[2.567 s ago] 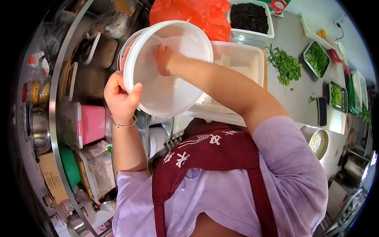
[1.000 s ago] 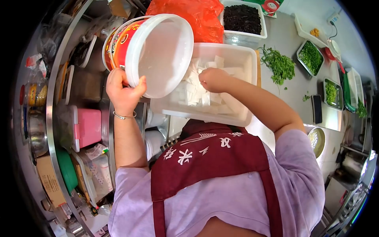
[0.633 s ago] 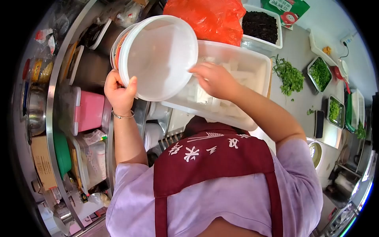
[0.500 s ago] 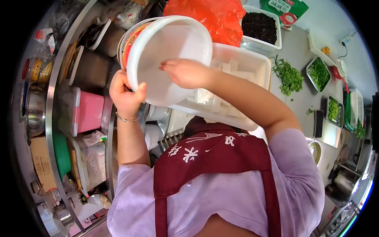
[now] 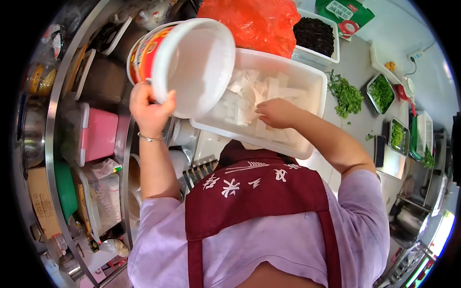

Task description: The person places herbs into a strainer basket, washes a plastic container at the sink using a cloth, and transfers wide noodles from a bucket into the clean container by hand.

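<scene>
My left hand point(image 5: 151, 108) grips the rim of a white plastic bucket point(image 5: 204, 72) with a red and yellow label, its thumb over the edge. The bucket is tilted on its side, its mouth facing right, and the part of its inside that shows is bare. Beside it stands a large white rectangular bin point(image 5: 300, 79) holding loose white flat pieces point(image 5: 247, 91), some strip-like. My right hand point(image 5: 278, 113) is down in the bin with fingers curled together at the white pieces. Whatever is between its fingertips is hidden.
A red plastic bag point(image 5: 254, 24) and a tub of dark shredded food point(image 5: 314, 36) stand behind the bin. Leafy greens point(image 5: 348, 93) and trays of chopped greens point(image 5: 382, 93) lie on the counter at right. Shelves with a pink box point(image 5: 101, 134) run along the left.
My right hand has come out of the bucket and moved right and down into the bin. My left hand has shifted the bucket left, uncovering more of the white pieces.
</scene>
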A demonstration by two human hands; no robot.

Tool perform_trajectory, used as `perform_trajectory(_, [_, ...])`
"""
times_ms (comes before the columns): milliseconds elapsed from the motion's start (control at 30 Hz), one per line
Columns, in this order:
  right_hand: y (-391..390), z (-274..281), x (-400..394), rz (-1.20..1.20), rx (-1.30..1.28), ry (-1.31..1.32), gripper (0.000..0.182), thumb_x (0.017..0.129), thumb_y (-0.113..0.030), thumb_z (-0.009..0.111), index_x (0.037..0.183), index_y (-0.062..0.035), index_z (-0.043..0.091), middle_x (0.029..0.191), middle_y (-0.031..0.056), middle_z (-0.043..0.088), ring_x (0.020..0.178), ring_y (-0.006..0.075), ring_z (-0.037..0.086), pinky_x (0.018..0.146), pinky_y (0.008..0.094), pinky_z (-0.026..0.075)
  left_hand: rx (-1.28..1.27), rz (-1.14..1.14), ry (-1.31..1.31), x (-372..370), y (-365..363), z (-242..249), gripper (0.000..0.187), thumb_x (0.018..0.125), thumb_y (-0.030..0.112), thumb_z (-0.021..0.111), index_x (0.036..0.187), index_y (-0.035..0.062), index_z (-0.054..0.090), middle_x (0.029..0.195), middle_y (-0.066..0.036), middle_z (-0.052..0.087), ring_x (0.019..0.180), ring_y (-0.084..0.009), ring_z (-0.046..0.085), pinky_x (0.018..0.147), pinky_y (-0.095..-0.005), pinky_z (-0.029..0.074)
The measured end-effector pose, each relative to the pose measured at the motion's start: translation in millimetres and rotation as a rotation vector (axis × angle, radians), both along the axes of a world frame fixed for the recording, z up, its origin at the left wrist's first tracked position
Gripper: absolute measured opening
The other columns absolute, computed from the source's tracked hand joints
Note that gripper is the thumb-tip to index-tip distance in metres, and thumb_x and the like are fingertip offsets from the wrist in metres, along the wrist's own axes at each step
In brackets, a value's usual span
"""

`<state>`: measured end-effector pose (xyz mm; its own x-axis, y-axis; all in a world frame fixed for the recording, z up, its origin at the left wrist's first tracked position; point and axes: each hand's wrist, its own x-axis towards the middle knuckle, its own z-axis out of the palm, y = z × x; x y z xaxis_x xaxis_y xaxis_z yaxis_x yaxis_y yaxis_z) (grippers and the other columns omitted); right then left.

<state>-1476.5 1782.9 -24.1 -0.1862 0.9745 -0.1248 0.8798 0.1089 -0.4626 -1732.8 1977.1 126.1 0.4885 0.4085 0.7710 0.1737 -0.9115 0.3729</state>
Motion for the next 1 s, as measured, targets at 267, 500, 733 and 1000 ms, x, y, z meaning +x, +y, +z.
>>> perform_trajectory(267, [14,-36,-23,-0.363,-0.302,-0.177,0.095,0.072,-0.056,0.063,0.144,-0.0252,0.010,0.149,0.0163,0.007,0.131,0.0500,0.014,0.095,0.0671,0.025,-0.478,0.249,-0.303,-58,29,-26,0.036,0.077,0.003,0.065,0.063,0.0089,0.033,0.064,0.005,0.036,0.060,-0.0053,0.031,0.055,-0.0207,0.029])
perform_trajectory(500, [73,-52,-60,-0.407,-0.151,-0.331,0.089,0.075,-0.063,0.054,0.144,-0.0241,0.015,0.148,0.0206,0.010,0.132,0.0487,0.009,0.096,0.0702,0.017,-0.663,0.282,-0.436,-110,34,-57,0.032,0.082,0.006,0.061,0.064,0.0103,0.034,0.065,0.006,0.036,0.062,-0.0042,0.031,0.058,-0.0192,0.029])
perform_trajectory(733, [95,-76,-45,-0.259,-0.196,-0.504,0.068,0.086,-0.054,0.041,0.142,-0.0173,0.025,0.148,0.0213,0.010,0.135,0.0431,0.008,0.101,0.0654,0.011,-0.796,0.317,-0.539,-149,44,-71,0.029,0.083,0.004,0.057,0.064,0.0110,0.037,0.066,0.007,0.037,0.062,-0.0042,0.031,0.058,-0.0199,0.029])
perform_trajectory(1000, [54,-78,-14,-0.066,0.017,-0.333,0.050,0.089,-0.038,0.045,0.134,-0.0174,0.041,0.145,0.0141,0.023,0.136,0.0344,0.013,0.106,0.0580,0.013,-0.957,0.250,-0.680,-155,67,-88,0.028,0.085,0.008,0.056,0.063,0.0123,0.037,0.064,0.007,0.036,0.061,-0.0045,0.030,0.057,-0.0209,0.028])
